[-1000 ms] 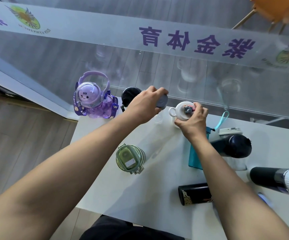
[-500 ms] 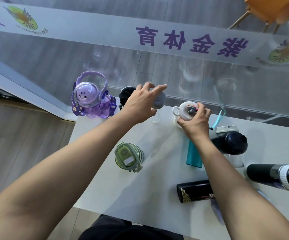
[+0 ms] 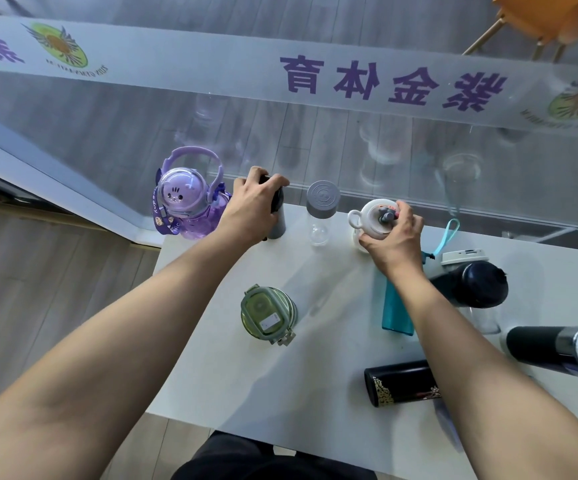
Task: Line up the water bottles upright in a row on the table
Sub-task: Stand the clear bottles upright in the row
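- Bottles numbered nine on the white table (image 3: 315, 382): four upright along the far edge.
- Left hand (image 3: 251, 211) gripped the black-capped bottle (image 3: 277, 216) beside the purple bottle (image 3: 190, 202).
- Right hand (image 3: 393, 237) clasped the white bottle (image 3: 370, 216).

Table (image 3: 315, 368): smooth, matt white surface. Purple bottle (image 3: 190, 206): translucent glossy plastic. Clear bottle (image 3: 318, 230): transparent, with matt grey ribbed cap (image 3: 322, 197). Far partition (image 3: 107, 126): glass. Left floor (image 3: 38, 278): wood-look planks.
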